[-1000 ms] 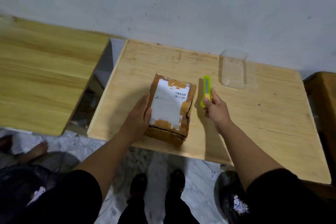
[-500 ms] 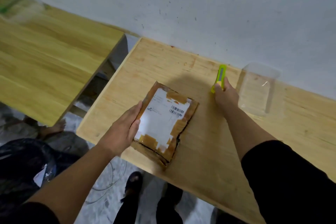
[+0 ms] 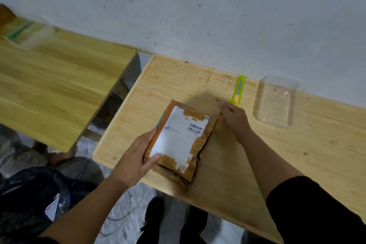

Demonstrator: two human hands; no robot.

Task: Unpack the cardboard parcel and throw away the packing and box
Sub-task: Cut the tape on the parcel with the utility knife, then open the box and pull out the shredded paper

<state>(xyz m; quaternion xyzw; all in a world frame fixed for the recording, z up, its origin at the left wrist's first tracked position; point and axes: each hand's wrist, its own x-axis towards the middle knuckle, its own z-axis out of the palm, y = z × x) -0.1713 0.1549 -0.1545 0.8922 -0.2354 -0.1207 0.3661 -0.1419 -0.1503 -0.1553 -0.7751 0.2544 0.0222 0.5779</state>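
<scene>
Brown taped cardboard parcel with white label (image 3: pixel 181 140) lies near front edge of light wooden counter (image 3: pixel 297 154). Left hand (image 3: pixel 136 159) grips its left side, fingers (image 3: pixel 153 159) curled over label corner. Right hand (image 3: pixel 233 115) empty, fingers loosely spread, beside parcel's far right corner. Green utility knife (image 3: pixel 238 90) at back edge, apart from hand; clear plastic tray (image 3: pixel 276 101) beside it.

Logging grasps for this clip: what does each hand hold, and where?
Left hand grips the parcel by its near-left edge. Right hand holds nothing; the cutter lies free.
</scene>
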